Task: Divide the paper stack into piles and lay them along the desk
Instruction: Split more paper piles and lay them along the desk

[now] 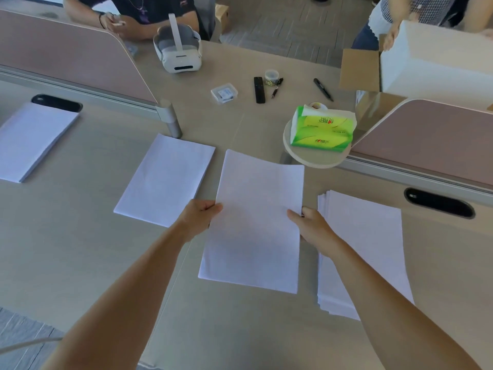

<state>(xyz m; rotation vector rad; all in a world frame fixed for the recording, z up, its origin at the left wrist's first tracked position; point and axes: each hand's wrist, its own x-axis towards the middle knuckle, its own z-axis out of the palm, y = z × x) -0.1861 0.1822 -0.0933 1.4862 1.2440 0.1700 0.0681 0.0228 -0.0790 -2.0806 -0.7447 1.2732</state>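
Observation:
Both of my hands hold a thin pile of white paper [256, 220] at the middle of the beige desk [80, 249]. My left hand [200, 217] grips its left edge and my right hand [312, 225] grips its right edge. Whether the pile rests on the desk or hovers just above it, I cannot tell. To the right lies a thicker, slightly fanned paper stack [368, 249], partly under my right forearm. Two more piles lie flat to the left: one close by [165, 180] and one at the far left [32, 140].
A green tissue pack [322, 129] sits on a round stand behind the held pile. Desk dividers [80, 57] rise at left and right. Farther back lie a white headset [178, 49], a black remote [259, 90], pens and a small case. Two other people are at the far side.

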